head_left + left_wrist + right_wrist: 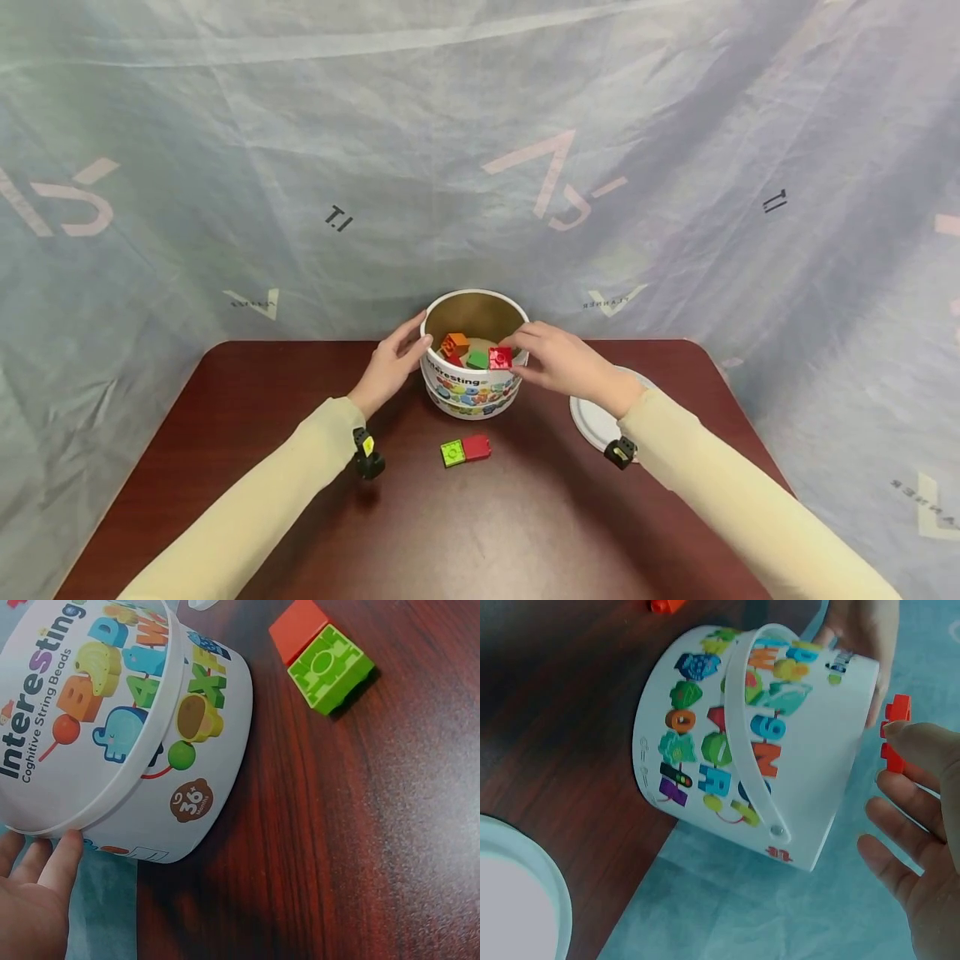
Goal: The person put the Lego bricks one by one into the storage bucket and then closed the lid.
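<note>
A white bucket [471,410] with colourful printed letters stands on the table. My left hand [390,362] rests against its left side at the rim, with extended fingers [61,862] touching the wall in the left wrist view. My right hand [558,358] pinches a red toy building block [500,358] between thumb and fingers, over the near right part of the rim. The block shows its studs in the right wrist view. Inside the bucket lie an orange block [457,342], a green block [477,359] and a partly hidden red piece.
A lime green block [452,453] and another red block [476,447] lie side by side on the table in front of the bucket. Partly under my right forearm is a round white disc [592,423] with a raised rim. A grey printed cloth [420,167] hangs behind the table.
</note>
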`<act>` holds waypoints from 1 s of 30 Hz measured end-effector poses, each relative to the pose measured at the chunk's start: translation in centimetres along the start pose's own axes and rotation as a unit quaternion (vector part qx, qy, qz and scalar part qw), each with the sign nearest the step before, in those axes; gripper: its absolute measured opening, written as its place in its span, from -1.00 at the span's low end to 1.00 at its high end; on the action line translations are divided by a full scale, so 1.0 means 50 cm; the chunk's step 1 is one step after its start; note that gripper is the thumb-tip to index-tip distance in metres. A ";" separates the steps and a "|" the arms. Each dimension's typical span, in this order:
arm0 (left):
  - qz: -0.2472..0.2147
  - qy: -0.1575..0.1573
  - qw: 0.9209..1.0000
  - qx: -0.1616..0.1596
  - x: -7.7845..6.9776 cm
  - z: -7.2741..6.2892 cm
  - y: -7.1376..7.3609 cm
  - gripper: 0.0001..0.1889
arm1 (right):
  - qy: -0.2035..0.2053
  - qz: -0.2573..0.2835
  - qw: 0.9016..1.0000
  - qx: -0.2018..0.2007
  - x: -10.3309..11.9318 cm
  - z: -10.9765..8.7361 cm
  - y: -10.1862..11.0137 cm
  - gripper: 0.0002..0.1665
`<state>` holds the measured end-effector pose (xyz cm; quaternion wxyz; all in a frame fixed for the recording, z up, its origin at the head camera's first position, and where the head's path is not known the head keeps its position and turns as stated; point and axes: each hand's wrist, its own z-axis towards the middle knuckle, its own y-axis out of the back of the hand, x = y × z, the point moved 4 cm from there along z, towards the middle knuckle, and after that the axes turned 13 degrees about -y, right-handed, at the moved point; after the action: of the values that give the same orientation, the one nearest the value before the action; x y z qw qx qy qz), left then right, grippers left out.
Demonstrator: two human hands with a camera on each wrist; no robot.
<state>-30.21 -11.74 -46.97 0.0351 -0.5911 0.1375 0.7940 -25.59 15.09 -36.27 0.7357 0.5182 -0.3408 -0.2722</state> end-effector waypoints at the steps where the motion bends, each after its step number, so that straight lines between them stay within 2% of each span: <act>1: -0.001 -0.002 1.000 -0.001 -0.001 0.001 0.000 -0.35 | -0.005 0.001 1.000 0.001 -0.004 0.005 0.000 -0.58; 5: -0.006 -0.008 1.000 -0.001 0.001 0.001 -0.001 -0.35 | -0.023 0.003 1.000 0.005 -0.015 0.023 0.000 -0.57; 7: -0.011 -0.002 1.000 0.001 -0.011 -0.003 -0.004 -0.36 | -0.028 0.002 1.000 0.007 -0.017 0.030 -0.003 -0.57; 12: -0.019 0.010 1.000 0.004 -0.014 -0.003 -0.005 -0.36 | -0.043 -0.001 0.999 0.018 -0.026 0.049 -0.012 -0.59; 16: -0.013 0.001 1.000 -0.002 0.003 0.001 0.000 -0.35 | -0.054 -0.008 0.998 0.034 -0.031 0.063 -0.016 -0.58; 24: -0.004 -0.007 1.000 -0.008 0.005 0.001 0.003 -0.37 | -0.073 -0.020 0.996 0.055 -0.040 0.085 -0.031 -0.60; 30: -0.006 -0.005 1.000 -0.003 0.004 0.000 -0.001 -0.36 | -0.072 -0.015 0.996 0.052 -0.045 0.096 -0.045 -0.61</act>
<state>-30.28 -11.70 -47.16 0.0386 -0.5877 0.1316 0.7973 -30.88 13.31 -37.80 0.6772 0.5398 -0.3989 -0.3013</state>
